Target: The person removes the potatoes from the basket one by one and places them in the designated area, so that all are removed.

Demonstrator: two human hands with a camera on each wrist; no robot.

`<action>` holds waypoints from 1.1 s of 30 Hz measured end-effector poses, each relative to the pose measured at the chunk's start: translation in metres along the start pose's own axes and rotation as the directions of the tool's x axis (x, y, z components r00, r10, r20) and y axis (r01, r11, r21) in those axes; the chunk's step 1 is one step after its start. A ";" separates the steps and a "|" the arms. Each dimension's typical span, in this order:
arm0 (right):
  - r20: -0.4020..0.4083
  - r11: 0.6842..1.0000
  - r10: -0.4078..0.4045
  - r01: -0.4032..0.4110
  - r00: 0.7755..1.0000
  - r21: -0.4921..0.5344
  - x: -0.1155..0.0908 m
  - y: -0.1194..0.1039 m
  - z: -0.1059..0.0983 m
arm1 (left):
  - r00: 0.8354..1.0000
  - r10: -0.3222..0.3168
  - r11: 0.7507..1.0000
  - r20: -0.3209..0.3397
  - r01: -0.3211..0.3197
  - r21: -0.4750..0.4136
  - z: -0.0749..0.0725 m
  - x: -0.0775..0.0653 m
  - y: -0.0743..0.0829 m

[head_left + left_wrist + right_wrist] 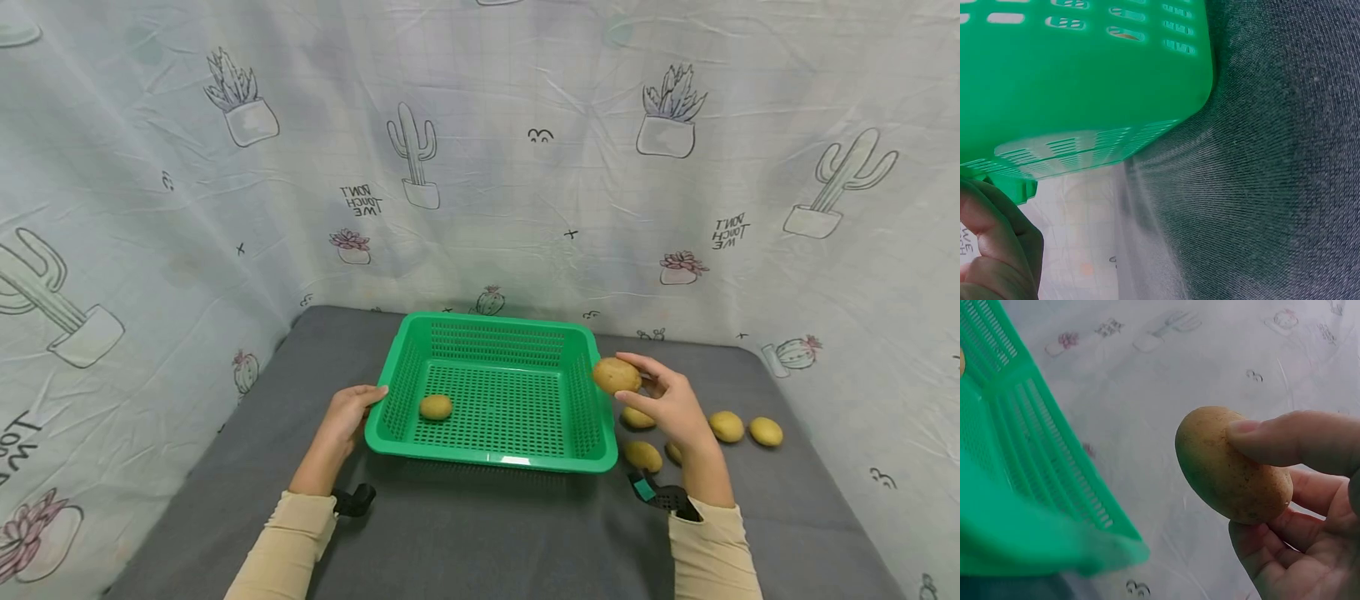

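A green plastic basket (487, 457) with slotted walls sits on the grey cloth, one potato (436, 407) lying inside toward its left. My left hand (351, 417) grips the basket's left rim; the left wrist view shows its curled fingers (997, 231) at the basket's edge. Between thumb and fingers, my right hand (675, 408) holds another potato (1229, 465), raised beside the basket's right rim. Below that hand, more potatoes lie on the cloth, one (642, 456) close to the basket and another (637, 418) partly covered by the hand.
Farther right on the grey cloth (480, 542) lie two potatoes, one (726, 427) beside the other (766, 432). Another potato (673, 452) is mostly hidden behind the right wrist. A pale curtain (495, 192) printed with cacti hangs behind and along the sides.
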State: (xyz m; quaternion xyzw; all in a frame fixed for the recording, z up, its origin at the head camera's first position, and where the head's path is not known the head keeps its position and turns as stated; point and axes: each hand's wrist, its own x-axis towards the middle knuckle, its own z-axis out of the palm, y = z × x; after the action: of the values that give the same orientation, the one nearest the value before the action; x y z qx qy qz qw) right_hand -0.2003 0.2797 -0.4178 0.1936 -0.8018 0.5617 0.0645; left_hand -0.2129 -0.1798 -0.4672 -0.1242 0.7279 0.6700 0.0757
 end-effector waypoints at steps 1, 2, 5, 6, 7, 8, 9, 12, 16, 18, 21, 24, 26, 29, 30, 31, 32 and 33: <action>-0.010 1.000 0.009 -0.009 1.000 -0.004 -0.003 0.001 -0.002 | 1.000 0.003 1.000 -0.002 -0.003 0.000 0.000 0.000 0.000; -0.023 1.000 0.014 -0.014 1.000 -0.014 -0.005 0.003 -0.003 | 1.000 0.005 1.000 -0.003 -0.005 -0.001 0.000 0.000 0.000; -0.063 0.999 0.025 -0.028 0.998 -0.034 -0.014 0.008 -0.008 | 1.000 0.005 1.000 -0.002 -0.005 -0.003 0.000 0.000 0.001; -0.073 0.999 0.031 -0.033 0.997 -0.032 -0.016 0.010 -0.010 | 1.000 0.004 1.000 0.000 -0.004 -0.002 0.000 0.000 0.001; -0.083 0.999 0.035 -0.037 0.996 -0.029 -0.019 0.012 -0.011 | 1.000 0.001 1.000 -0.001 -0.001 -0.002 0.000 0.000 0.001; -0.091 0.999 0.040 -0.043 0.995 -0.026 -0.022 0.014 -0.013 | 1.000 0.000 1.000 0.001 0.000 -0.002 0.000 0.000 0.001; -0.099 0.999 0.048 -0.049 0.994 -0.009 -0.026 0.016 -0.014 | 1.000 -0.003 1.000 0.002 0.003 -0.001 0.000 0.000 0.001; -0.116 0.996 0.075 -0.068 0.990 0.059 -0.034 0.025 -0.017 | 1.000 -0.009 1.000 0.003 0.009 0.003 0.000 -0.001 0.001; -0.147 0.987 0.105 -0.086 0.984 0.133 -0.044 0.036 -0.023 | 1.000 -0.015 1.000 0.000 0.015 -0.005 0.000 0.000 0.002; -0.171 0.985 0.116 -0.090 0.978 0.149 -0.049 0.040 -0.027 | 1.000 -0.017 1.000 0.000 0.017 -0.011 0.000 0.001 0.002; -0.222 0.982 0.138 -0.105 0.965 0.156 -0.056 0.044 -0.033 | 1.000 -0.014 1.000 0.004 0.014 -0.005 0.000 0.000 0.003; -0.271 0.980 0.173 -0.138 0.947 0.144 -0.063 0.046 -0.040 | 1.000 -0.014 1.000 0.005 0.014 0.003 0.000 -0.001 0.003; -0.298 0.976 0.211 -0.184 0.931 0.117 -0.066 0.047 -0.044 | 1.000 -0.015 1.000 0.003 0.015 0.008 0.000 -0.001 0.003; -0.335 0.963 0.265 -0.267 0.904 0.039 -0.071 0.050 -0.049 | 1.000 -0.014 1.000 0.002 0.014 -0.001 0.000 -0.001 0.003; -0.347 0.956 0.279 -0.293 0.895 0.012 -0.073 0.051 -0.050 | 1.000 -0.013 1.000 0.005 0.013 -0.004 0.000 -0.001 0.003; -0.359 0.949 0.288 -0.314 0.888 -0.015 -0.075 0.052 -0.051 | 1.000 -0.013 1.000 0.008 0.013 -0.006 0.000 -0.001 0.003; -0.370 0.944 0.292 -0.328 0.882 -0.037 -0.077 0.054 -0.052 | 1.000 -0.014 1.000 0.012 0.014 -0.010 0.000 -0.001 0.003; -0.382 0.940 0.292 -0.337 0.877 -0.056 -0.079 0.056 -0.053 | 1.000 -0.017 1.000 0.013 0.017 -0.013 0.000 -0.001 0.003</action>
State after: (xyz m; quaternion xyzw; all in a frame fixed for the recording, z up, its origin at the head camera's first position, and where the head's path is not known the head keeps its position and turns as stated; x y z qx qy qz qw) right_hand -0.1558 0.3642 -0.4730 -0.0524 -0.8286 0.5413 0.1329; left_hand -0.2125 -0.1793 -0.4640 -0.1267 0.7218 0.6750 0.0853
